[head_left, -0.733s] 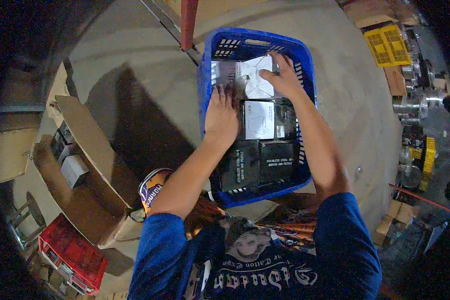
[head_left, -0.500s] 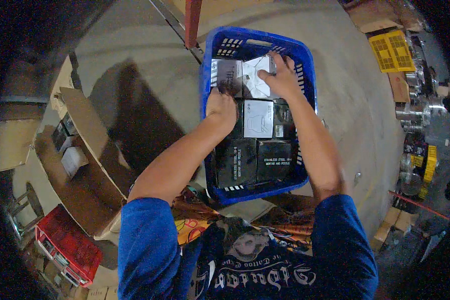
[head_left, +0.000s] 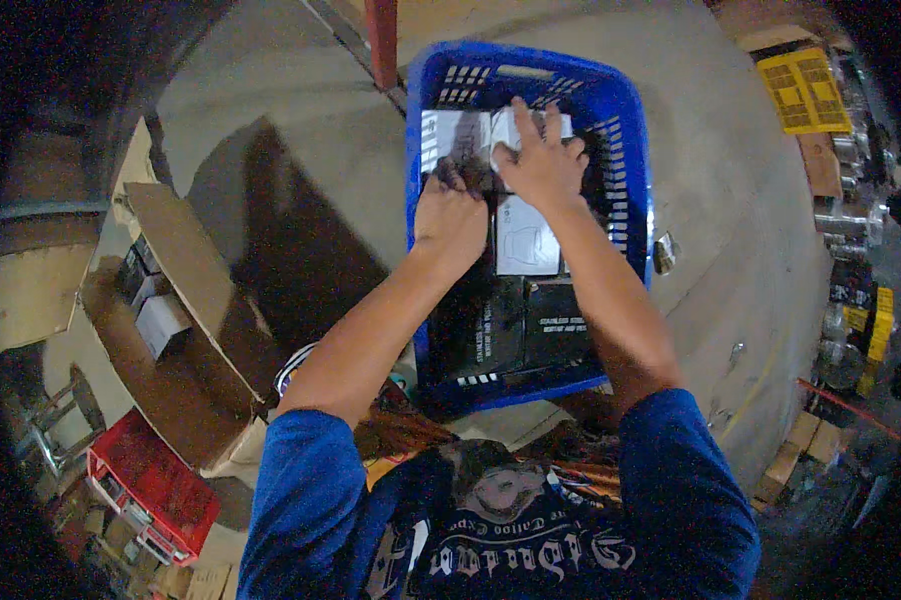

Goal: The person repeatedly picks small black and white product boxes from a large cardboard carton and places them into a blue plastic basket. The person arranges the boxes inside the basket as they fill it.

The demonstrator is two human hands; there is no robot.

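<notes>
A blue plastic basket holds several boxes, white ones at its far end and black ones at the near end. My right hand lies with spread fingers over a small white box near the basket's far end, touching its top. My left hand is curled beside another white box at the far left. Its fingertips are in shadow, and what they grip is hidden. A white box with a line drawing sits in the middle. Two black boxes lie close together nearest me.
An open cardboard carton with a few boxes inside stands on the left. Below it is a red crate. A red post rises beyond the basket. Yellow panels and stacked goods line the right side.
My right hand has slid leftward over the far white box, its fingers spreading. My left hand stays curled near the left white box. The whole view has shifted slightly.
</notes>
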